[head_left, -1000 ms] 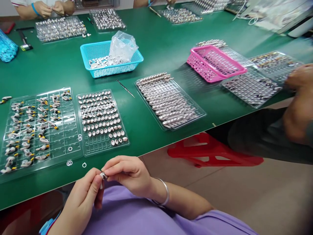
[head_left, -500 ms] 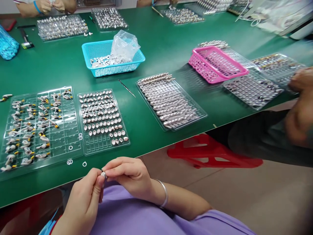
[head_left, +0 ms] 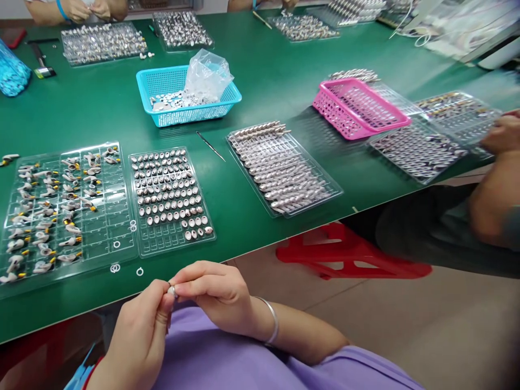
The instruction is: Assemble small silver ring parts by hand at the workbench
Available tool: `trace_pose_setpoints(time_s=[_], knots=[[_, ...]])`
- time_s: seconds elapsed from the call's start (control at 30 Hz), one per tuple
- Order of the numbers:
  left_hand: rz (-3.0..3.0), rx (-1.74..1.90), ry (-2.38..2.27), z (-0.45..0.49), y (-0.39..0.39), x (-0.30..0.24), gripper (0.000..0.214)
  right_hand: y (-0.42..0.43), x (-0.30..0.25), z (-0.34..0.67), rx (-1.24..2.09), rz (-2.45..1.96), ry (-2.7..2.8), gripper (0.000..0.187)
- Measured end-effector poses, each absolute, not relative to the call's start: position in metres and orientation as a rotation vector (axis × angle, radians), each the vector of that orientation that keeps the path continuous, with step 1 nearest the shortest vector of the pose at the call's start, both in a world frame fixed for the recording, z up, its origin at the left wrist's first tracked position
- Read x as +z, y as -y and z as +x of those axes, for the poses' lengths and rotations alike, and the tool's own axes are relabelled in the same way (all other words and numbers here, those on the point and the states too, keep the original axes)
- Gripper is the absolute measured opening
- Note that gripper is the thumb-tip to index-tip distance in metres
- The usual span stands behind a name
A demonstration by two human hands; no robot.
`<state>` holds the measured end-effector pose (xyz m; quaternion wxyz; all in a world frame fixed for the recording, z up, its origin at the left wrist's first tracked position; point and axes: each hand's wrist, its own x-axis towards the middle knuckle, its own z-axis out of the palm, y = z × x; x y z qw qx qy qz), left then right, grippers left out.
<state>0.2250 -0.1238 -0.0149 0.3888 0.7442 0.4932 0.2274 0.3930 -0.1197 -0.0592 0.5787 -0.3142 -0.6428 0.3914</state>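
Note:
A small white earbud piece (head_left: 171, 291) is pinched between the fingertips of both my hands, in front of the table edge. My left hand (head_left: 140, 325) grips it from the left with thumb and forefinger. From the right, my right hand (head_left: 215, 295) closes its fingers on the same piece, partly covering it. Beyond my hands stands a clear tray of earbud shells (head_left: 170, 187) in rows, with some cells bare at the near left. To its left lies a larger clear tray (head_left: 117, 216) with white stemmed earbud parts that have yellow ends. Small white rings (head_left: 140, 271) lie near the edge.
Tweezers (head_left: 210, 146) lie behind the shell tray. A blue basket (head_left: 187, 116) holds white pieces and a plastic bag. Right of centre are a tray of white stems (head_left: 284, 168) and a pink basket (head_left: 353, 130). A co-worker's arm (head_left: 495, 200) is at the right, above a red stool (head_left: 349, 260).
My hands stay almost in place, still pinching the earbud piece, which looks slightly turned. At the right, the co-worker's hand and arm have shifted a little.

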Motion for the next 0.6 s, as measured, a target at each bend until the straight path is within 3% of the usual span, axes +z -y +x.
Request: trace_pose_setpoints(time_s=[0.2, 0.6], knots=[[1.61, 0.572, -1.234, 0.222, 0.123, -0.014, 0.036, 0.118, -0.06, 0.386, 1.038, -0.746, 1.3, 0.009], [1.618, 0.533, -1.214, 0.219, 0.122, -0.015, 0.035, 0.11, -0.047, 0.39, 0.877, -0.809, 1.494, 0.013]])
